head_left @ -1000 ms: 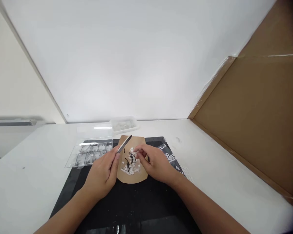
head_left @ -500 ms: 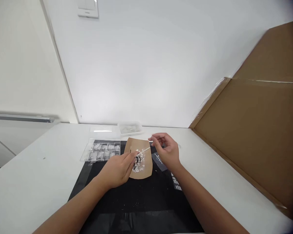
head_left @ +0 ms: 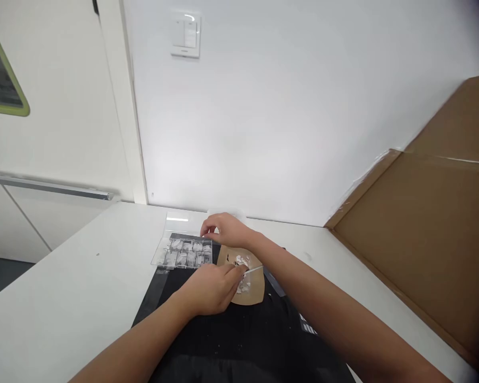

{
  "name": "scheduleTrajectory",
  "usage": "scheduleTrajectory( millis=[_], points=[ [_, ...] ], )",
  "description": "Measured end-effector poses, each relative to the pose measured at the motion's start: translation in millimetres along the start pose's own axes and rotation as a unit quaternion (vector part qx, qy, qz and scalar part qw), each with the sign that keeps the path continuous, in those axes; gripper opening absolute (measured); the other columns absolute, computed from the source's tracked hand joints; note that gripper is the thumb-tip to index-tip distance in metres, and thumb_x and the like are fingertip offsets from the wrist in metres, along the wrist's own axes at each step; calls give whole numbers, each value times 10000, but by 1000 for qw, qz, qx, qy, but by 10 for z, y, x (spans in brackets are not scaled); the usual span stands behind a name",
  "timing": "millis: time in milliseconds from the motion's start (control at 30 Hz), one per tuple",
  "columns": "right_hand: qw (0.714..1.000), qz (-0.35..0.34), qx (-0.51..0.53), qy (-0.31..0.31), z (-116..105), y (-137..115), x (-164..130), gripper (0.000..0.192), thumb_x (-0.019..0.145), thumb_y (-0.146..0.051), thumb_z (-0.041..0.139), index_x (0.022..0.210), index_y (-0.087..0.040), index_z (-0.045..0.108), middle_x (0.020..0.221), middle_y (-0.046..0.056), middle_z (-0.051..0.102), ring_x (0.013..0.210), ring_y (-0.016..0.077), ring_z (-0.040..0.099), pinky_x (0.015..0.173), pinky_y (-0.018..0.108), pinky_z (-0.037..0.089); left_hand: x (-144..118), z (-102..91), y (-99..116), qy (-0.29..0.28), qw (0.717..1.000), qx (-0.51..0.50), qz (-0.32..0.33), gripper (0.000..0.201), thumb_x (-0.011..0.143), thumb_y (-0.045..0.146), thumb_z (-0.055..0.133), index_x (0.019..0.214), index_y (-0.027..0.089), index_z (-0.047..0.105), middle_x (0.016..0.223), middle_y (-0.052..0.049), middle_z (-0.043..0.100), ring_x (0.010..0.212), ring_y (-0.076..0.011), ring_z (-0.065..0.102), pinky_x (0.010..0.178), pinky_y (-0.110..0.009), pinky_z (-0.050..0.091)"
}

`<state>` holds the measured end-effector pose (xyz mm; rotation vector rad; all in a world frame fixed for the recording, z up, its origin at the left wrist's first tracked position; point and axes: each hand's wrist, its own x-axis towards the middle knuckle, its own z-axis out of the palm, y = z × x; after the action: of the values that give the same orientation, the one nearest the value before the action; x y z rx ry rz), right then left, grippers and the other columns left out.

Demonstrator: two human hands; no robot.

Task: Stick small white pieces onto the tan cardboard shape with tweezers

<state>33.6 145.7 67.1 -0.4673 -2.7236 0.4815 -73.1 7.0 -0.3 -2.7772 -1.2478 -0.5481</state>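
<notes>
My left hand (head_left: pixel 215 287) is closed on a thin white stick (head_left: pixel 254 269), which points to the right over a piece of brown paper (head_left: pixel 257 298). Small white flakes (head_left: pixel 244 287) and a few dark bits lie on that paper. Beyond it, my right hand (head_left: pixel 223 229) hangs at the near right corner of a clear plastic compartment box's raised lid. Its thumb and fingertips are curled together; anything between them is too small to make out. The compartment box (head_left: pixel 187 255) stands open, with small clear bags in its compartments.
A black mat (head_left: pixel 239 340) covers the middle of the white table (head_left: pixel 83 287). Behind my right hand a translucent tray (head_left: pixel 239 215) is mostly hidden. Dark sheets with white marks (head_left: pixel 308 325) lie partly under my right forearm. Cardboard (head_left: pixel 423 229) borders the right side.
My right hand has moved left, from the stick's free end to the compartment box. The left hand still holds the stick over the paper. The view has shifted up and to the left.
</notes>
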Motion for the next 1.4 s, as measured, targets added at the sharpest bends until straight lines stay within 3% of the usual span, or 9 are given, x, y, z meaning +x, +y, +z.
scheduleTrajectory(
  millis=[100, 233, 467, 667, 800, 900, 1100, 1267, 1400],
  points=[
    [1000, 2, 5, -17, 7, 37, 95, 175, 844, -85, 661, 943, -211, 731, 896, 13, 755, 788, 152, 683, 722, 266, 505, -9, -10, -52, 2, 1000, 0, -17, 401, 1014, 232, 377, 1410, 173, 389, 1008, -94, 702, 714, -217, 669, 573, -302, 494],
    [999, -5, -18, 36, -178, -37, 23, 51, 870, -200, 704, 868, -199, 653, 885, 18, 729, 811, 160, 664, 738, 279, 491, -11, -39, -46, 9, 1000, -2, -11, 428, 1008, 233, 385, 1431, 177, 360, 1050, -98, 697, 749, -228, 676, 552, -302, 483],
    [981, 34, 15, 188, -436, -213, -656, 211, 913, -393, 699, 796, -222, 658, 802, 20, 684, 747, 167, 613, 648, 296, 447, 1, -33, -4, 7, 1000, -22, -14, 371, 1017, 243, 375, 1384, 201, 397, 1043, -87, 696, 727, -215, 674, 567, -305, 510],
    [932, 154, 31, 328, -157, 81, -1385, 217, 897, -396, 704, 754, -234, 716, 781, 35, 726, 723, 199, 624, 664, 336, 466, -11, 43, -75, 57, 996, -52, -37, 408, 1048, 267, 336, 1445, 199, 401, 1109, -119, 716, 849, -238, 723, 656, -331, 573],
    [883, 272, 41, 381, 55, 223, -1639, 213, 903, -393, 680, 784, -225, 737, 714, 19, 741, 598, 189, 610, 584, 313, 469, -23, 121, -132, 96, 991, -79, -42, 398, 1049, 267, 349, 1426, 191, 450, 1211, -140, 705, 955, -249, 731, 794, -374, 607],
    [893, 264, 33, 364, 125, 216, -1673, 218, 951, -383, 623, 862, -237, 758, 854, 35, 783, 704, 211, 682, 657, 323, 518, -24, 138, -175, 110, 988, -85, -61, 395, 1047, 268, 361, 1420, 194, 470, 1207, -135, 712, 956, -246, 733, 789, -362, 612],
    [947, 144, 22, 288, 206, 118, -1630, 267, 1051, -294, 456, 1072, -263, 720, 1005, 30, 774, 940, 201, 715, 852, 327, 535, -15, 79, -206, 117, 987, -94, -58, 419, 1054, 274, 351, 1447, 213, 483, 1298, -129, 689, 1108, -247, 711, 914, -364, 604],
    [955, 140, 22, 262, 237, 57, -1635, 358, 1088, -291, 317, 1196, -261, 657, 1102, 43, 744, 1042, 201, 683, 932, 350, 504, -22, 132, -255, 123, 984, -88, -98, 394, 1058, 302, 361, 1399, 193, 526, 1306, -117, 690, 1196, -254, 674, 996, -383, 575],
    [959, 124, -12, 256, 227, -1, -1622, 278, 1052, -322, 429, 1252, -258, 610, 1170, 65, 704, 1110, 242, 627, 990, 415, 445, -39, 211, -336, 128, 983, -88, -93, 395, 1056, 313, 385, 1427, 237, 498, 1366, -83, 663, 1219, -233, 663, 1000, -346, 573]
  ],
)
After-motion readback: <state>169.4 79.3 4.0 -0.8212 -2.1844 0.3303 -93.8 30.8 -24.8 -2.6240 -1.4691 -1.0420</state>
